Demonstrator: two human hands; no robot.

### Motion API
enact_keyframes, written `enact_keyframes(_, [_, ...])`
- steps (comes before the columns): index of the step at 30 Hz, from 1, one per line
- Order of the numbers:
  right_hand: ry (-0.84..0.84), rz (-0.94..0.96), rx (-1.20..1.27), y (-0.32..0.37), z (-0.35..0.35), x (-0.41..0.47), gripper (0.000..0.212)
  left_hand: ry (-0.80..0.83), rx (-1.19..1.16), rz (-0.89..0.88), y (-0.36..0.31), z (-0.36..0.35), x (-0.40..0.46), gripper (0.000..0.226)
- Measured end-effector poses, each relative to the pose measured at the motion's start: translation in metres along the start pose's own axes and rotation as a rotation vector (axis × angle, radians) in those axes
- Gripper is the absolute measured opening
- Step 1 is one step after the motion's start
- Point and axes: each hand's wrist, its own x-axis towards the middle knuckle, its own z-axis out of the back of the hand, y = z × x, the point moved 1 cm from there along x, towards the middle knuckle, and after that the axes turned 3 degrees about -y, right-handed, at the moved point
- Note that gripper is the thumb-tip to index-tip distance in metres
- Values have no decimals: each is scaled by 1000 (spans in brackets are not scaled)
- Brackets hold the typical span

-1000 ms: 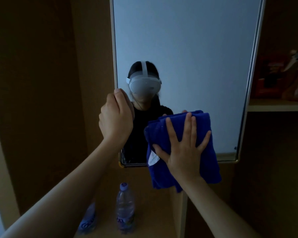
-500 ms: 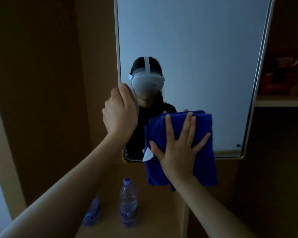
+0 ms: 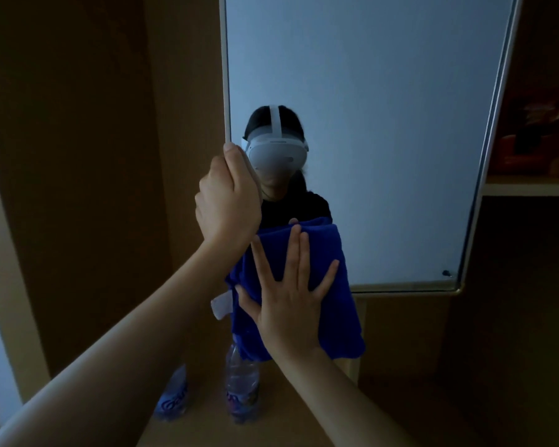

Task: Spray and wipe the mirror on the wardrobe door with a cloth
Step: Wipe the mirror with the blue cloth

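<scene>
Forearms reached in from the lower edge of the view toward the wardrobe door. The right hand [image 3: 292,296] lay flat, fingers straight and spread, and pressed the blue cloth [image 3: 323,253] against the lower left part of the mirror [image 3: 368,124]; the bottom of the cloth hung below the mirror's lower frame. The left hand [image 3: 228,201] was curled round the mirror's left edge, thumb uppermost, steadying the door.

Compared with the frame one second before, the cloth and right hand had travelled left along the bottom of the glass, from the lower centre to just beside the left hand, so that the cloth's left side now lay behind the left wrist. The lower right of the glass was thereby uncovered, and a small dark spot [image 3: 446,273] showed near that corner. The left hand's grip on the edge was unchanged.

Judged from this, the wiping stroke was in progress along the lower band; the upper glass had yet to be covered, and the spot would probably need a further pass.

Two plastic bottles [image 3: 241,391] stood on the surface below. A shelf [image 3: 530,185] with dim objects lay at the far right.
</scene>
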Motion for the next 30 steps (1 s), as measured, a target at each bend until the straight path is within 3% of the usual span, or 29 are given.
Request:
enact_keyframes(6, [22,27,9,-15,2,0,76,-14,-8,-3,1,0,0,56])
enact_keyframes(16, [8,-140,-36,-117,13,-11,78,-53,45,-1,3,-4,-2,54])
enact_keyframes(20, [9,-207,-4,-96,12,-7,80,-49,84,0,1,-3,-5,49])
enact_keyframes(30, [81,-30,38,-1,8,1,80,-39,45,-15,2,-3,-4,53])
